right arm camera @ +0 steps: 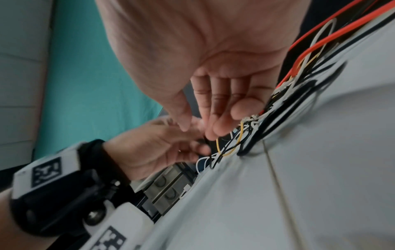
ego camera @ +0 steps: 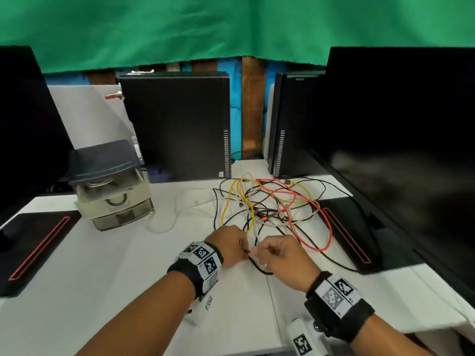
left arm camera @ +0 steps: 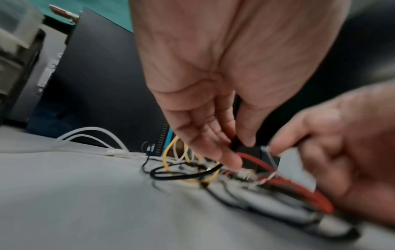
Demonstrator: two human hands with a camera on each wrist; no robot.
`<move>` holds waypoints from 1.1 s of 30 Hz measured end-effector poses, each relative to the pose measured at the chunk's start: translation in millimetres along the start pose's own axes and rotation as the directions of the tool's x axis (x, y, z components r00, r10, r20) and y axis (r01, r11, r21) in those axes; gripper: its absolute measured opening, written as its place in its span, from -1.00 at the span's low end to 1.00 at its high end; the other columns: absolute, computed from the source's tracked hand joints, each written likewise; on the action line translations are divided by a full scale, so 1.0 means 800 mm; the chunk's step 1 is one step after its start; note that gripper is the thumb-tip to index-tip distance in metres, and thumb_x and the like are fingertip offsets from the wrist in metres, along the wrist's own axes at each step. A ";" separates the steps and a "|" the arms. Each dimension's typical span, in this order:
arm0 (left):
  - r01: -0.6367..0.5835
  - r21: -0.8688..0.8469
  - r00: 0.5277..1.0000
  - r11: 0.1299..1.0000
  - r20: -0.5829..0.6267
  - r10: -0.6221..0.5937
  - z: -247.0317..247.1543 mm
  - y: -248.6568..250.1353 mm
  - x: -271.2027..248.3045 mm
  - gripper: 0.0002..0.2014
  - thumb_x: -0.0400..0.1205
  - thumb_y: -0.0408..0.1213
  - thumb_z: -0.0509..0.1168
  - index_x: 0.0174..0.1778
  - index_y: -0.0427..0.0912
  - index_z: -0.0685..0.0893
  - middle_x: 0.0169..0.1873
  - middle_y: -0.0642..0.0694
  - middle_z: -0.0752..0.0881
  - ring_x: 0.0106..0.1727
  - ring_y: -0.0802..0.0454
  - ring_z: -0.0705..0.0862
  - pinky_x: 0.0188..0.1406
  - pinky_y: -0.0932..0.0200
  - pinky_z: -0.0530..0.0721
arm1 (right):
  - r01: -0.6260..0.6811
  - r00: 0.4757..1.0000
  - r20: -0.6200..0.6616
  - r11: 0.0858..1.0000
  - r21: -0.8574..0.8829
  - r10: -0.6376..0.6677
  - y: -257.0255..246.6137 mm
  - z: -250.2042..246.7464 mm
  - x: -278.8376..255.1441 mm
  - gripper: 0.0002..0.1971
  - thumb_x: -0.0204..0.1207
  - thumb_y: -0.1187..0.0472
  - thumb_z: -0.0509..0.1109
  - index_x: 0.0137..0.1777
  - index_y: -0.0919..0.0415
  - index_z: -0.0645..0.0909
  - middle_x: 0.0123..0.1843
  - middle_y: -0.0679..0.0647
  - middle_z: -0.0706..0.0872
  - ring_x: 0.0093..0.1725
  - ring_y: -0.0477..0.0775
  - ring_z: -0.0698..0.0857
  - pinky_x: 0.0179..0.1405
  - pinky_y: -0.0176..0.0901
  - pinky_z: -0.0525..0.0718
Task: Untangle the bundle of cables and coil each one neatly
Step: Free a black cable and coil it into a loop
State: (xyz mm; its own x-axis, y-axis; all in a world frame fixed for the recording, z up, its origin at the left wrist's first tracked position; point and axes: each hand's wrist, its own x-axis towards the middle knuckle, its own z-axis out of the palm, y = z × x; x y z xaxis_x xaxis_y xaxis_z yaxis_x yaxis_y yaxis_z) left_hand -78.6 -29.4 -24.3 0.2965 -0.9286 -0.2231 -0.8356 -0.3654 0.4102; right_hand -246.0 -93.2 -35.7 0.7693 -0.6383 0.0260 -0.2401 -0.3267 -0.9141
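Both hands (ego camera: 254, 249) pinch black cable (ego camera: 257, 265); grip blurred, fingertips hide it.

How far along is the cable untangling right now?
Nothing looks finished: no coiled cable shows on the table. The cable bundle is still a tangle of yellow, red, black and white strands. In hand: the left hand and right hand pinch a black cable at the near edge. Left: separating every cable and coiling each.
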 end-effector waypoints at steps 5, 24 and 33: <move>-0.168 -0.541 0.962 0.824 -0.274 0.017 -0.020 -0.003 -0.037 -0.85 0.64 -0.37 0.43 -0.20 -0.07 0.66 -0.16 -0.13 0.73 -0.23 -0.06 0.82 -0.15 0.00 0.73 | -0.030 0.998 0.050 0.999 0.016 0.029 -0.016 0.012 -0.012 -0.67 0.51 0.09 0.56 0.22 -0.18 0.60 -0.27 0.00 0.80 -0.34 -0.08 0.67 -0.22 -0.20 0.65; -0.210 -0.399 0.971 0.892 -0.194 0.142 -0.060 -0.037 -0.139 -0.87 0.69 -0.13 0.38 -0.03 0.04 0.85 -0.34 0.14 0.74 -0.44 0.23 0.56 -0.33 0.29 0.59 | 0.311 0.848 -0.141 0.695 -0.648 -0.511 -0.033 0.008 0.006 -0.78 0.55 0.07 0.34 0.06 -0.06 0.82 -0.15 -0.16 0.82 -0.15 -0.05 0.69 -0.24 -0.24 0.54; -0.208 -0.972 0.970 0.111 -0.191 0.153 -0.085 0.022 -0.169 -0.72 0.72 -0.17 0.14 -0.26 -0.24 0.47 0.08 -0.34 0.82 0.21 -0.14 0.79 0.06 0.14 0.79 | 0.451 0.863 -0.030 0.797 -0.401 -0.503 -0.028 0.022 0.005 -0.64 0.63 -0.10 0.24 0.15 0.00 0.81 0.04 -0.19 0.75 0.05 -0.21 0.65 0.06 -0.27 0.60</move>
State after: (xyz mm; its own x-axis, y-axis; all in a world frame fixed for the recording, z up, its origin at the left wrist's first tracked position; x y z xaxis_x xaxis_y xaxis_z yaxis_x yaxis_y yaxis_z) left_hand -102.2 85.6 73.6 0.2477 -0.9687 0.0150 0.2947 0.0901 0.9513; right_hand -227.1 -75.9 -22.0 0.7677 -0.4073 0.4947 -0.0820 -0.8281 -0.5545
